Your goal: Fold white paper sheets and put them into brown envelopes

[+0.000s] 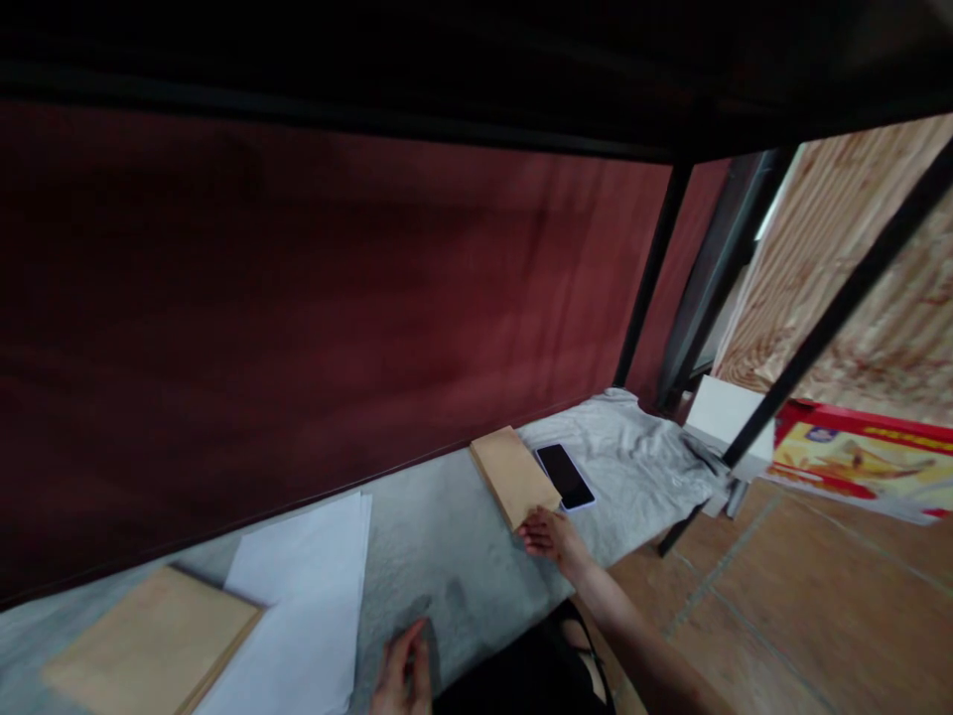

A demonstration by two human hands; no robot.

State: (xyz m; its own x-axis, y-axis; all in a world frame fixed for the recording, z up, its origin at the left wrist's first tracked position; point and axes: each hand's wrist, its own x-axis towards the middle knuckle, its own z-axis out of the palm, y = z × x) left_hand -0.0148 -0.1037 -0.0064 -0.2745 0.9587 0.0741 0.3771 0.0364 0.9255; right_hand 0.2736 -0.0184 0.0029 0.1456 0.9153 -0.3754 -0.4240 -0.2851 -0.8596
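Note:
My right hand [549,538] is at the near end of a stack of brown paper envelopes [513,475], its bent fingers closed at the stack's near corner. Part of that edge is hidden behind the fingers. Just right of the stack, a phone [566,477] with a dark screen and a pale case lies flat. My left hand [404,670] hovers low at the bottom of the view, fingers apart and holding nothing. To its left are white paper sheets [298,596], partly overlapped by a second brown stack [153,641].
A grey cloth [424,536] covers the long surface, bordered behind by a dark red panel [372,298]. A dark frame with a slanting post [655,268] stands overhead and at the right. Beyond it are a white box [726,417], a red and yellow carton [864,462] and tiled floor.

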